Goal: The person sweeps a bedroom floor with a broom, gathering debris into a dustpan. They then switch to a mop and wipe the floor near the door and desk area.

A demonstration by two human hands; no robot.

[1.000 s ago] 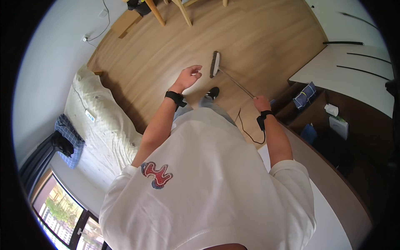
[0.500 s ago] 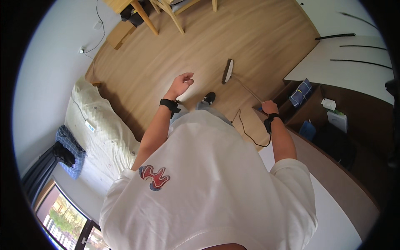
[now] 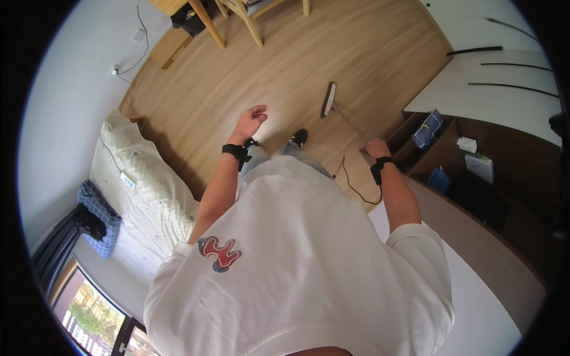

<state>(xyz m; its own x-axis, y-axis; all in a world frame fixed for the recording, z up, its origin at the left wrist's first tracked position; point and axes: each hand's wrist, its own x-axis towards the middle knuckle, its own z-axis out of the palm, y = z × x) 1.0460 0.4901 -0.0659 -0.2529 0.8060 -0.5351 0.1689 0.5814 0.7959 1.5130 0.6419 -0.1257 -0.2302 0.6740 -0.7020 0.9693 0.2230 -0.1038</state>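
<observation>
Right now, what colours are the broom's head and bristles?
White on the broom head, dark on the bristles; best seen in the head view.

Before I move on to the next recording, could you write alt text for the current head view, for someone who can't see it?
A person's right hand grips a long-handled broom over a wood-look floor, seen from above; the left hand is empty, fingers loosely curled. A cream-covered bed is at left, brown shelving at right.

Head-worn fisheye — facing down, close above shirt (image 3: 303, 249)
</observation>
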